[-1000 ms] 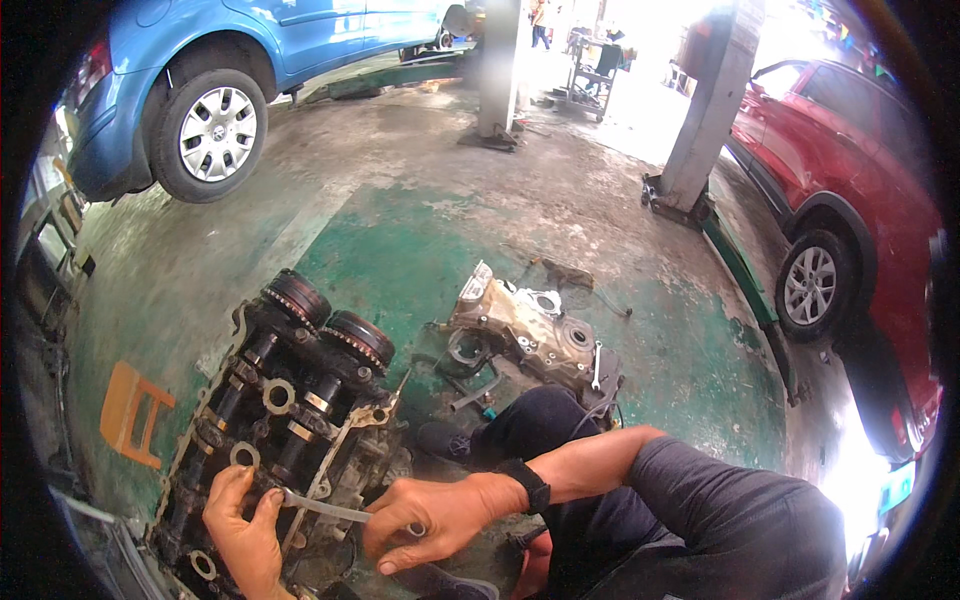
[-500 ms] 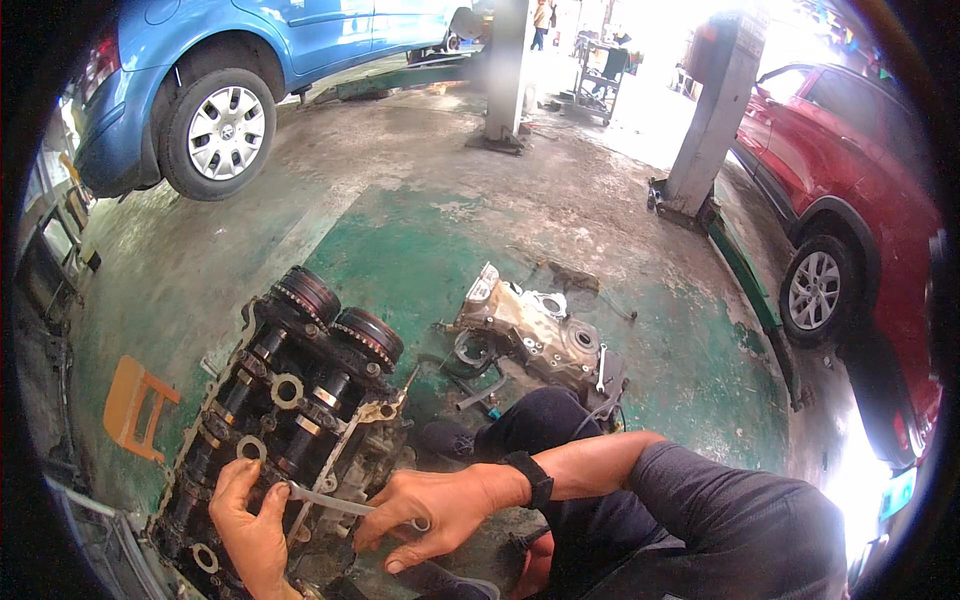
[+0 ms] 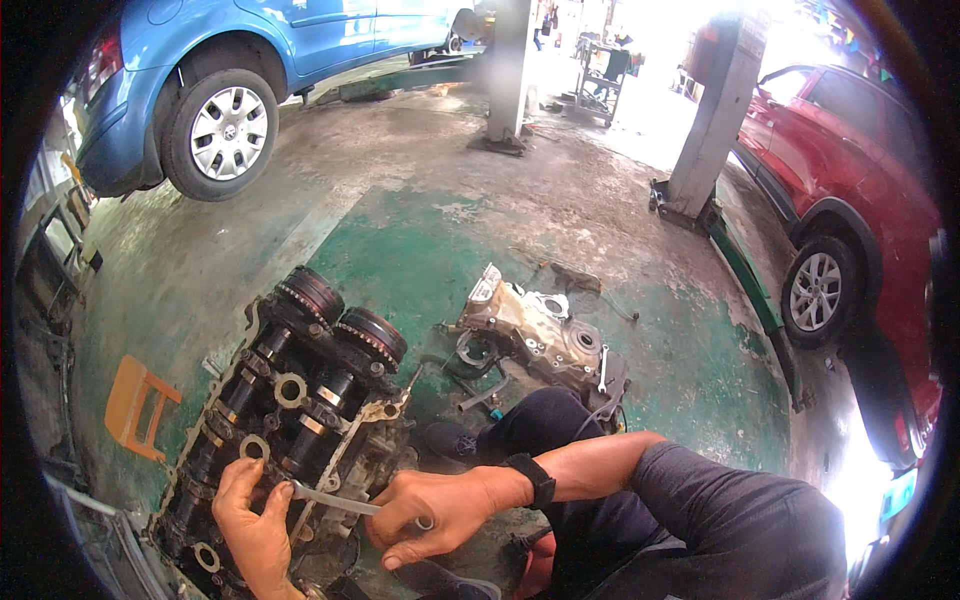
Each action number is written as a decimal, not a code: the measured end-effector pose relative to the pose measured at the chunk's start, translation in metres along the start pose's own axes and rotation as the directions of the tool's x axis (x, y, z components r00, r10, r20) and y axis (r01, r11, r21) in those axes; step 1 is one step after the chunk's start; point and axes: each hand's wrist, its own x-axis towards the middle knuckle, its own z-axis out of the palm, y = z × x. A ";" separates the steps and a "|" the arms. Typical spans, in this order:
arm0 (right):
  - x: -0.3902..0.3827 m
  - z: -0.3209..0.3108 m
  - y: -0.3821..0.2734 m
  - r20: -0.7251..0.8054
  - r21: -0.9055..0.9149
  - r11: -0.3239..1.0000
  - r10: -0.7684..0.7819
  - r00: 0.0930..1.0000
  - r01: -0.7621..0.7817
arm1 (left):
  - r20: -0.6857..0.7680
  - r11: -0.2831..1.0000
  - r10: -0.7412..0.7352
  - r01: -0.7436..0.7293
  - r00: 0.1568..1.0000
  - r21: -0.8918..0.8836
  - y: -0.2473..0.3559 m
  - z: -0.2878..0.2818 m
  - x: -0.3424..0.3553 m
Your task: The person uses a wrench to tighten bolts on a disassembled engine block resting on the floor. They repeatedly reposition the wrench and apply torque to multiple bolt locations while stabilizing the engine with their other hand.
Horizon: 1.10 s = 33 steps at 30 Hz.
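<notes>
A metal wrench lies across the near part of an engine's cylinder head, which has two dark camshafts showing. My right hand is closed round the wrench's right end, and its ring pokes out by the knuckles. At the other end, my left hand pinches the wrench head between thumb and fingers, over the camshafts. Whatever that head sits on is hidden by the fingers. Two toothed camshaft sprockets stand at the engine's far end.
A metal engine cover with another wrench on it lies on the green floor, beside hoses. An orange plastic stool is at left. A blue car, a red car and lift posts stand farther off.
My right hand's fingers have curled in a little more round the wrench. My left hand stays at the wrench's head, and the view has shifted very slightly.
</notes>
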 end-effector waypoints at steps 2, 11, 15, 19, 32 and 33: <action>0.000 0.002 0.000 -0.043 0.027 1.000 0.002 0.999 -0.001 | -0.002 1.000 0.005 -0.005 1.000 -0.010 -0.001 0.000 0.000; -0.001 -0.001 -0.003 -0.024 0.018 0.999 0.044 0.999 -0.043 | -0.025 0.999 0.050 -0.049 0.998 0.017 -0.002 0.001 0.000; 0.000 -0.002 -0.005 -0.023 0.024 0.999 0.042 0.999 -0.042 | -0.002 0.998 0.061 -0.061 0.998 0.014 -0.004 0.000 0.001; -0.001 -0.003 -0.005 -0.004 0.020 0.998 0.066 0.998 -0.065 | 0.029 0.991 0.060 -0.063 0.998 0.121 -0.009 -0.001 0.003; -0.003 0.001 0.000 -0.007 0.052 0.997 0.053 0.999 -0.053 | 0.010 0.989 0.093 -0.094 0.996 0.110 -0.011 0.003 0.003; -0.003 0.001 0.000 -0.012 0.040 0.998 0.049 0.999 -0.048 | -0.008 0.988 0.119 -0.117 0.993 0.097 -0.013 0.004 0.002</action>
